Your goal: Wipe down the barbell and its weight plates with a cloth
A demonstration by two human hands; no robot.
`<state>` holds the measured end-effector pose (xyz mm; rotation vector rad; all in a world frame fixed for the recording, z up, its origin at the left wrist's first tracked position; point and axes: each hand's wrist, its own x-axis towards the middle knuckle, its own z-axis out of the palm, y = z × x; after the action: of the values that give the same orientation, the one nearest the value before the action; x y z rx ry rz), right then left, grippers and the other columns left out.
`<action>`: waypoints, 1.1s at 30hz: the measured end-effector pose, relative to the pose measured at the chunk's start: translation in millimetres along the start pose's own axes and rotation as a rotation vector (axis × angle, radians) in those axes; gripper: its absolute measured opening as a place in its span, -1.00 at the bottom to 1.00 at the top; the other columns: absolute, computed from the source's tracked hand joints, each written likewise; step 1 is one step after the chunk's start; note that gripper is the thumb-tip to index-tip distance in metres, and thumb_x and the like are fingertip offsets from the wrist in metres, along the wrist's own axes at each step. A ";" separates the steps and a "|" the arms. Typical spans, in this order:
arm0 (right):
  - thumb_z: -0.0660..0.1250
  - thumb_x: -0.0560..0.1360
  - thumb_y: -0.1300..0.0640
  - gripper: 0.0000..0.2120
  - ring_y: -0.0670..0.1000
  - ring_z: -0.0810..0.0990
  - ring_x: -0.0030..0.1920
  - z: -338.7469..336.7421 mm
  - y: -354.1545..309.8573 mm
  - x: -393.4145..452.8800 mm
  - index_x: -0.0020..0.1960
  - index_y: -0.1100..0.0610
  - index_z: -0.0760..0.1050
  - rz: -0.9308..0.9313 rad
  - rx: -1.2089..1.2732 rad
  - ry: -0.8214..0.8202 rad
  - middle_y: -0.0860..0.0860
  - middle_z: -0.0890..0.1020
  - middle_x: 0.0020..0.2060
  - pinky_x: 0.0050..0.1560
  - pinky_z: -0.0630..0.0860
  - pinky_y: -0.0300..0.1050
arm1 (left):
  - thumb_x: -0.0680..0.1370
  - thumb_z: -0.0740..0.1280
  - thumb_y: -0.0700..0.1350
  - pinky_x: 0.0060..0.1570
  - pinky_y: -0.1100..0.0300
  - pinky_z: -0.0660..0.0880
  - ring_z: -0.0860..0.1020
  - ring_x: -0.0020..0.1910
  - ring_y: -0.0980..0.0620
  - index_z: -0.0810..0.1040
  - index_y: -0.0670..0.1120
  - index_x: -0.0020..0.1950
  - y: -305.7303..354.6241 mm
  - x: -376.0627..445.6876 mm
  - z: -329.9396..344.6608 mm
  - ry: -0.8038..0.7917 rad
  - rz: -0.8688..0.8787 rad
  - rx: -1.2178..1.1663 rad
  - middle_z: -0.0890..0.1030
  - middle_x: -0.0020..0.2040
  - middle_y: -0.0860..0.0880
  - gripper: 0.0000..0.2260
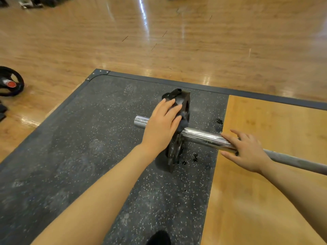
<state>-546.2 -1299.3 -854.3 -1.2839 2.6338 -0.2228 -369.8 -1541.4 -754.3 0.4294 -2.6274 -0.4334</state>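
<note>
Item: chromed steel barbell (203, 137), lying on a dark speckled rubber platform mat (88, 138). Long axis runs from its free sleeve end at centre-left, down and rightward to the frame's right edge.

Fitted: one black iron weight plate (177, 149), standing on edge on the sleeve.

Cloth: dark grey rag (183, 123), pressed flat to the plate's outer face by the left hand (161, 128), fingers spread.

Right hand (247, 152): loosely laid over the sleeve, steadying, not clenched.

Progress, judged: plate wiping underway; shaft, inner plate face and far end apparently remain.

Surround: varnished wooden floor (159, 41); another black plate (10, 82) well apart, left.
</note>
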 end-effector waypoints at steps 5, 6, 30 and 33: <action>-0.10 0.37 -0.49 -0.23 0.14 0.32 0.35 0.8 0.4 0.9 0.51 -0.23 0.17 0.012 -0.001 0.007 0.03 0.25 0.50 0.38 0.23 0.16 | 0.61 0.22 -0.08 0.41 0.02 0.27 0.28 0.48 -0.19 0.45 -0.15 0.41 -7.2 -57.3 9.0 0.054 0.055 0.020 0.37 0.46 -0.14 -0.62; -0.10 0.37 -0.49 -0.23 0.13 0.33 0.34 0.8 0.3 0.8 0.51 -0.22 0.17 0.011 -0.007 0.012 0.02 0.25 0.49 0.37 0.24 0.16 | 0.61 0.21 -0.07 0.41 0.02 0.27 0.28 0.48 -0.19 0.45 -0.15 0.41 -8.1 -56.5 10.0 0.053 0.067 0.021 0.37 0.46 -0.15 -0.62; -0.18 0.56 -0.31 -0.31 0.16 0.52 0.23 -9.7 -9.7 4.6 0.41 0.03 0.43 -0.116 -0.167 0.121 0.10 0.55 0.27 0.31 0.37 0.18 | 0.63 0.21 -0.08 0.38 0.01 0.29 0.33 0.45 -0.20 0.43 -0.16 0.41 -21.3 -55.2 22.0 0.115 0.180 0.077 0.36 0.46 -0.17 -0.63; -0.16 0.65 -0.17 -0.37 0.16 0.61 0.05 -8.9 -9.0 13.8 0.30 0.17 0.53 -0.363 -0.192 0.176 0.14 0.60 0.17 0.01 0.57 0.04 | 0.62 0.20 -0.06 0.40 0.01 0.27 0.30 0.46 -0.19 0.46 -0.15 0.40 -18.2 -39.9 24.1 0.126 0.187 0.100 0.38 0.45 -0.15 -0.63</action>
<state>-549.8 -1315.3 -845.3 -1.8871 2.5921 -0.1440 -342.9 -1537.7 -796.3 0.2312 -2.5441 -0.2078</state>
